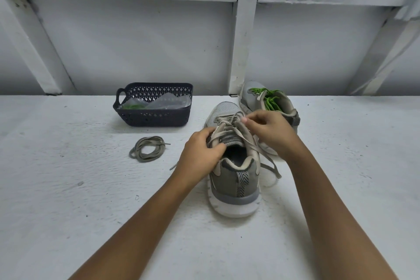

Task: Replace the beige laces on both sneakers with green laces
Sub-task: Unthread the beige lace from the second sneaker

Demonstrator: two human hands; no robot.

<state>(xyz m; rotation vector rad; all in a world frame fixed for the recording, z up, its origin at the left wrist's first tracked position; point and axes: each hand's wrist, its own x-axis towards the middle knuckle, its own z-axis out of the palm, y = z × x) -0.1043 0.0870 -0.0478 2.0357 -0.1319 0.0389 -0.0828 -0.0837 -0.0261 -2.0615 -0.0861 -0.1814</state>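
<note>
A grey sneaker [234, 179] stands in front of me, heel towards me, still threaded with a beige lace [229, 130]. My left hand [200, 150] grips the sneaker's left side at the collar, thumb by the opening. My right hand [268, 129] pinches the beige lace near the upper eyelets. Loose lace ends trail off to the right of the shoe. Behind it stands the second grey sneaker [254, 98], threaded with a green lace [269, 98]. A removed beige lace [147, 149] lies coiled on the table to the left.
A dark perforated plastic basket [152, 118] sits at the back left, holding clear plastic bags with something green inside. The white table [68, 188] ends at a white wall with beams behind the shoes.
</note>
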